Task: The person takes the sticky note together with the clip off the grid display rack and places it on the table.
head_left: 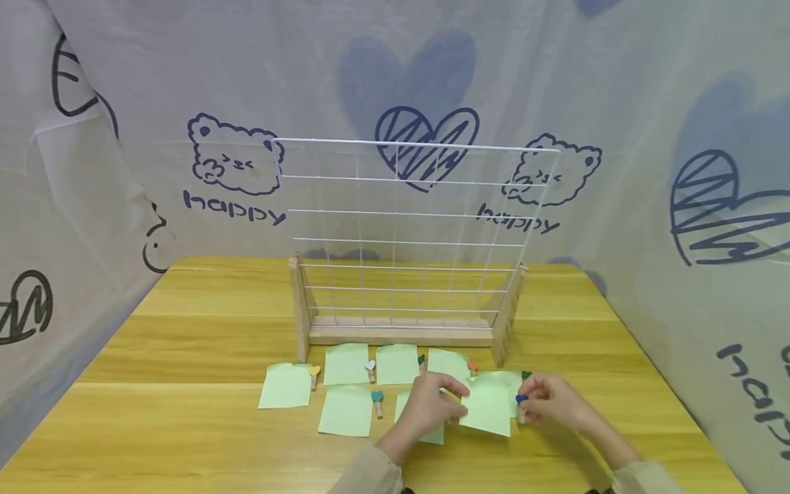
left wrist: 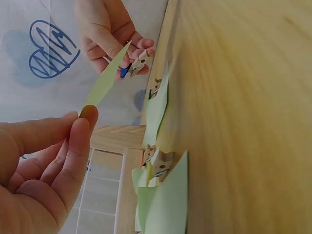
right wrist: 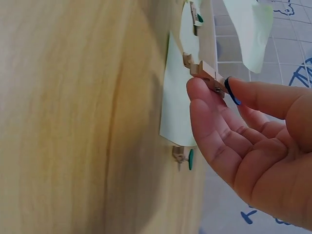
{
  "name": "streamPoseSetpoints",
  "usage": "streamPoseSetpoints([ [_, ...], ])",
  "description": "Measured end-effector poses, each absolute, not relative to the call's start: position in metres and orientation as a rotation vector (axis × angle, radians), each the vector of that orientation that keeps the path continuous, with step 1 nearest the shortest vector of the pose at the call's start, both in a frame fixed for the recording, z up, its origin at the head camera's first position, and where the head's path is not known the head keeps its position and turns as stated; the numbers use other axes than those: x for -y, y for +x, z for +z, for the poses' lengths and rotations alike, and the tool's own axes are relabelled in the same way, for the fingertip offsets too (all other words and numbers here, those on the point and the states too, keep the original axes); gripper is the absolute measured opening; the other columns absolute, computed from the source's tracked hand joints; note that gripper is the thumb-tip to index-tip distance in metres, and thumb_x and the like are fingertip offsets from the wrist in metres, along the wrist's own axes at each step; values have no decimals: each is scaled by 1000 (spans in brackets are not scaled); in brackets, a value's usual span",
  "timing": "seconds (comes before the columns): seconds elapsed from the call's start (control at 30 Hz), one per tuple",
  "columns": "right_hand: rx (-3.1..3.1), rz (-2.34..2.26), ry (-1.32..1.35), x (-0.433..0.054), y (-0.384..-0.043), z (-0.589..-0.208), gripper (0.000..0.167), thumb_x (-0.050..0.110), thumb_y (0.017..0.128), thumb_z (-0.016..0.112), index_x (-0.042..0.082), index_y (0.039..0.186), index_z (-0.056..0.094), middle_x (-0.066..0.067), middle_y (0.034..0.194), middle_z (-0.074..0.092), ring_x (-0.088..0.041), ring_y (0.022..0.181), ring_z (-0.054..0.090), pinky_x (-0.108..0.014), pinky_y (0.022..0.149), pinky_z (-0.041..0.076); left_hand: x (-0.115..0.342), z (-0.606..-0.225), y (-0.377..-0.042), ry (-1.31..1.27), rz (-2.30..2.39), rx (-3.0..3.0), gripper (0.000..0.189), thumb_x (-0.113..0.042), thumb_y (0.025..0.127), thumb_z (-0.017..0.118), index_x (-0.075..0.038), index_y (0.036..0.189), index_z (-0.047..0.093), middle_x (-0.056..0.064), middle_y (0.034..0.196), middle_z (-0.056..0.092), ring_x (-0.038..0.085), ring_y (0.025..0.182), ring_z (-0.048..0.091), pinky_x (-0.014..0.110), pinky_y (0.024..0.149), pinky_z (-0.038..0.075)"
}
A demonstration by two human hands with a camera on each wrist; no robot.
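Note:
My left hand [head_left: 432, 403] pinches a pale green sticky note [head_left: 486, 406] by its left edge, held above the table. Between the thumb and fingers of my right hand [head_left: 558, 403] is a small wooden clothespin [right wrist: 207, 73] with a dark blue heart, just off the note's right edge in the head view. Under the raised note lies another green note [right wrist: 178, 97], with a green-heart clothespin [right wrist: 180, 155] by its edge. A further green note [head_left: 435, 433] shows partly beneath my left hand.
More green notes lie in two rows, such as the far-left note [head_left: 285, 386], with clothespins beside them: a yellow-heart clothespin [head_left: 314, 376], a teal-heart clothespin [head_left: 378, 403] and others. Behind them stands a white wire grid on a wooden base [head_left: 401, 336]. A printed curtain [head_left: 321, 82] surrounds the table [head_left: 204, 412].

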State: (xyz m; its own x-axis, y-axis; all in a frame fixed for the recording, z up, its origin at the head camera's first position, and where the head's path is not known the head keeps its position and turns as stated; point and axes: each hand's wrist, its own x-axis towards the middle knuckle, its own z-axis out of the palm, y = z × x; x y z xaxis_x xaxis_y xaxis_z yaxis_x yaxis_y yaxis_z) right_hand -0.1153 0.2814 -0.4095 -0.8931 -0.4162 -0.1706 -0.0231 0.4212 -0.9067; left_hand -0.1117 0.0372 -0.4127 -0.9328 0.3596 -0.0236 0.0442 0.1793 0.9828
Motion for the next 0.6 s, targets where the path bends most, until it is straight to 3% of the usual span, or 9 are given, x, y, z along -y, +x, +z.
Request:
streamPoseSetpoints([
  [0.33,-2223,-1427,-350,-282,-113,-419,4,-7,83,52,-8,85,49,-18,70,60,-24,58,59,-28,50,49,-40,-416,-106,358,1725,-2251,18,14,66,67,2,79,65,1,71,57,12,49,57,27,49,50],
  [0.6,-2199,-1381,-349,-282,-111,-420,9,-5,83,55,-9,87,49,-16,68,59,-25,57,59,-28,48,49,-41,-421,-102,366,1686,-2251,20,18,65,66,4,80,65,4,74,58,12,49,57,24,48,50],
])
